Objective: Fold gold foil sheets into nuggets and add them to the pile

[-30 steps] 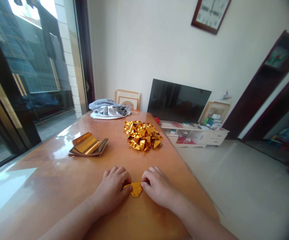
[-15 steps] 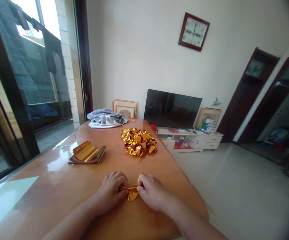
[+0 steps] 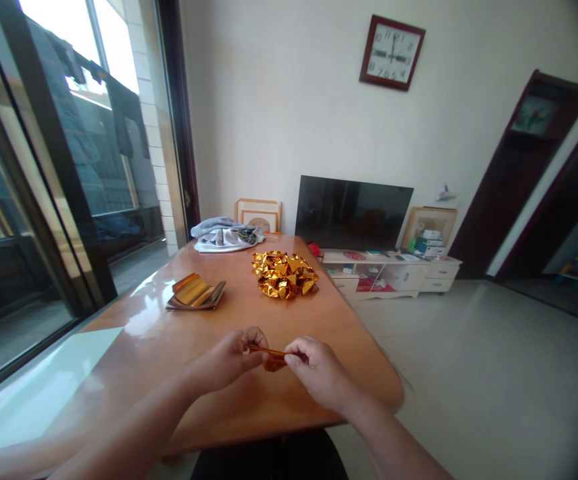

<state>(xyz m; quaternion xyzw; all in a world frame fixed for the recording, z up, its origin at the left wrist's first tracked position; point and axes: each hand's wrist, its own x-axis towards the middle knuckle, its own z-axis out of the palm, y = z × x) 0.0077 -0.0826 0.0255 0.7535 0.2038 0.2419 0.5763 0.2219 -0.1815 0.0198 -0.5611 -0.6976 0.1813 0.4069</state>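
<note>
A piece of gold foil paper (image 3: 275, 362), partly folded, is stretched between my two hands over the near end of the wooden table (image 3: 219, 413). My left hand (image 3: 233, 360) pinches its left end, and my right hand (image 3: 316, 370) pinches the right end. A small flap hangs down between them. Beyond my hands lies a heap of folded gold foil pieces (image 3: 286, 275). To the left of that heap rests a stack of gold foil sheets (image 3: 196, 293), the top ones curling upward.
Light-coloured clothing (image 3: 226, 235) lies at the table's far end. A pale green sheet (image 3: 53, 383) covers the near left side. Behind the table stand a television (image 3: 353, 212) and a low white cabinet (image 3: 399, 279). Sliding glass doors (image 3: 63, 200) run along the left.
Both hands have lifted the foil slightly off the table, still holding its ends. The camera view has shifted, so the table's near edge and my dark-clothed lap now show.
</note>
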